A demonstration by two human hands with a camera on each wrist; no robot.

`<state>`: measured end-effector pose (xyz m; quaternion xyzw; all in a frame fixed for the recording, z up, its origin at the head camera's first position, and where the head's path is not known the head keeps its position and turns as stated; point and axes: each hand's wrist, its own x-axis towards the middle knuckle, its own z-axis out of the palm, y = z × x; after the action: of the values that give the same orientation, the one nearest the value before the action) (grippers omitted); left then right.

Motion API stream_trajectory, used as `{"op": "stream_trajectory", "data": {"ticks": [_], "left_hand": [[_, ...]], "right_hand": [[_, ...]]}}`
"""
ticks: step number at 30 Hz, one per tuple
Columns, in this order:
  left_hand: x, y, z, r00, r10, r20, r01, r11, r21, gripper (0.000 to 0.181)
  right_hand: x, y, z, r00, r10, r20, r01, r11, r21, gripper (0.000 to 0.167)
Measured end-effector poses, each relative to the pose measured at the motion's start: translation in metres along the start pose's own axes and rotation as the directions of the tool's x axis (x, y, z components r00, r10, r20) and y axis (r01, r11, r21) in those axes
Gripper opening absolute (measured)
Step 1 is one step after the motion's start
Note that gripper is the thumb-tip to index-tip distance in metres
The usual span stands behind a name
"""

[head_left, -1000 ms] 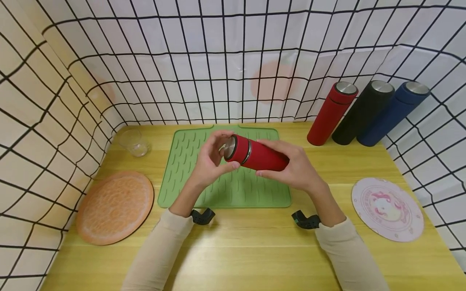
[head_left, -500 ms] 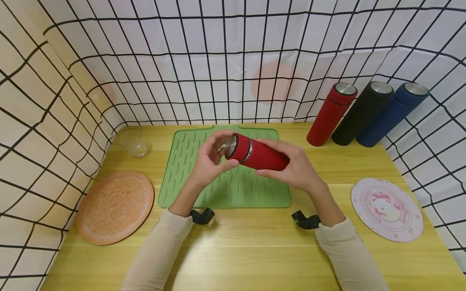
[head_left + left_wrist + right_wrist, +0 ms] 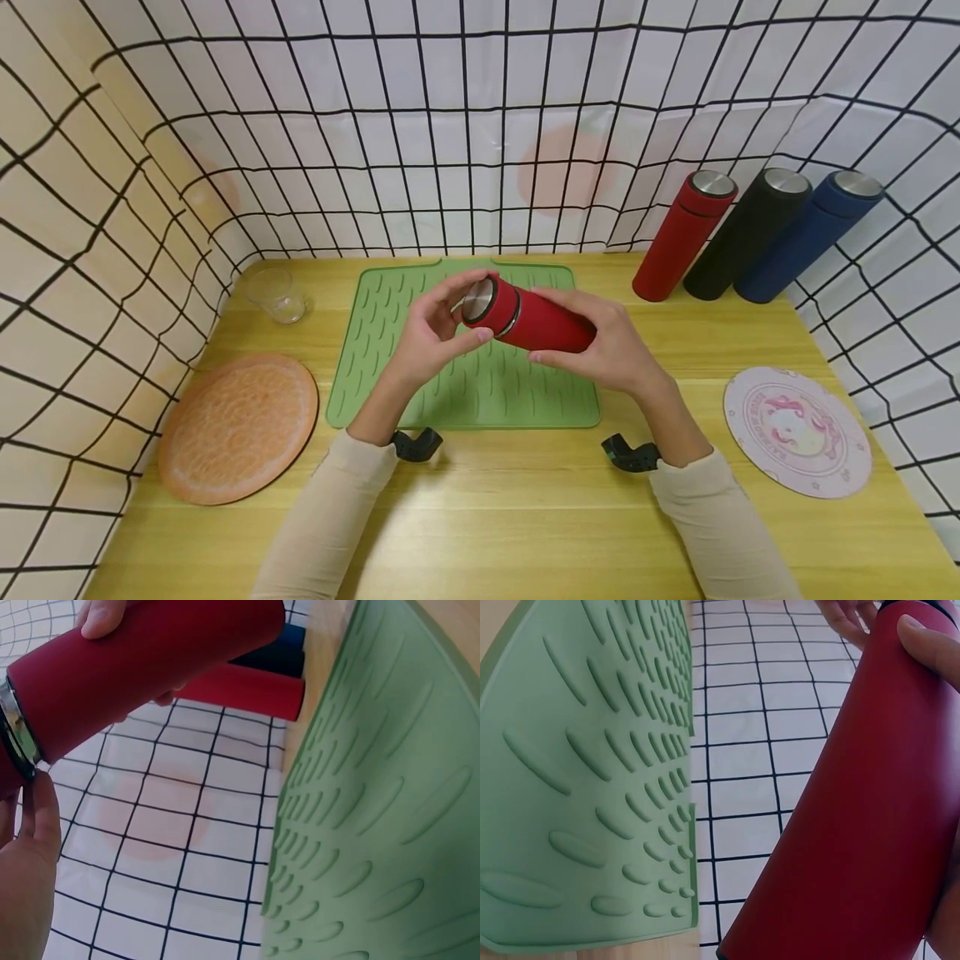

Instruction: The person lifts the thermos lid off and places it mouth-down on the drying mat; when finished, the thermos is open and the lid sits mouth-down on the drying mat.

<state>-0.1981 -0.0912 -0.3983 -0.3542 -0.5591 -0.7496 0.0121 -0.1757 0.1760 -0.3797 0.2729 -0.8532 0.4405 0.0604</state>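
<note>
A red bottle is held tilted above the green mat, its silver-topped cap toward the left. The left hand grips the cap, thumb below and fingers around its upper side. Around the bottle's body curls the right hand, near the base. A shiny metal ring shows between cap and body; in the left wrist view the left hand has its fingertips at this ring beside the red body. The right wrist view shows the bottle close up, with the right thumb on it.
Red, black and blue bottles stand at the back right. An orange round mat and a clear glass are at left, a pink round mat at right. Black-grid cloth walls surround the table.
The left fingers have shifted slightly around the cap, and the cap has moved a little toward the right. The right hand stays nearly still on the body.
</note>
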Motion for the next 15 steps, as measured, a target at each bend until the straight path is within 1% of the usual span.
{"op": "stream_trajectory", "data": {"ticks": [4, 8, 12, 15], "left_hand": [[-0.001, -0.001, 0.001, 0.999, -0.009, -0.052, 0.010, 1.000, 0.024, 0.067], [-0.001, -0.001, 0.000, 0.994, -0.005, -0.110, 0.010, 0.999, 0.037, 0.068], [-0.001, 0.001, -0.005, 0.989, 0.003, -0.148, 0.005, 0.998, 0.055, 0.069], [-0.003, 0.002, -0.012, 0.987, 0.005, -0.163, 0.009, 0.997, 0.082, 0.069]], "right_hand": [[0.000, 0.001, 0.000, 1.000, 0.022, 0.008, -0.022, 1.000, -0.005, 0.075], [-0.001, 0.003, -0.001, 0.997, 0.074, 0.012, -0.074, 0.997, -0.024, 0.076], [-0.001, 0.007, -0.004, 0.991, 0.136, 0.004, -0.136, 0.990, -0.029, 0.077], [0.000, 0.011, -0.008, 0.987, 0.162, -0.020, -0.162, 0.987, -0.019, 0.077]]}}
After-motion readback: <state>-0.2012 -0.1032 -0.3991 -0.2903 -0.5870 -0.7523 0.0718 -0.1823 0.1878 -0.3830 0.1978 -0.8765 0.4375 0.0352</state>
